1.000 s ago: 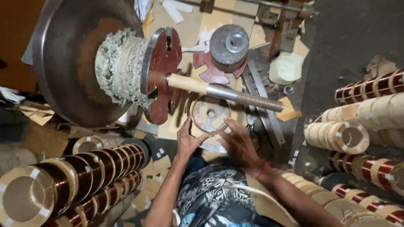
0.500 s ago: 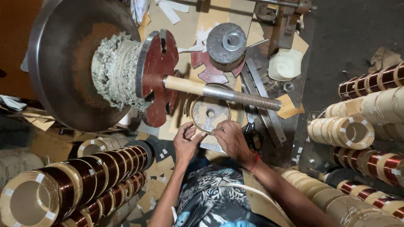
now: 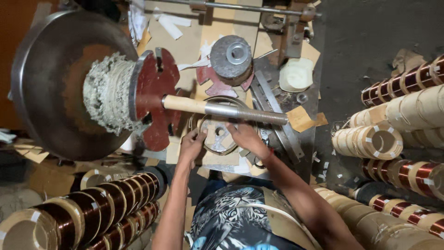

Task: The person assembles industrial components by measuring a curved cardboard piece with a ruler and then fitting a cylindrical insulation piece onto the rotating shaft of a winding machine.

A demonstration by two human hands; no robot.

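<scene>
Single head-worn view, looking steeply down from above the person's own lap onto the cluttered surface point(image 3: 231, 28). The left hand point(image 3: 190, 147) and right hand point(image 3: 247, 138) lie near frame centre, at arm's length; the winding spindle point(image 3: 226, 110) crosses just above them.
</scene>
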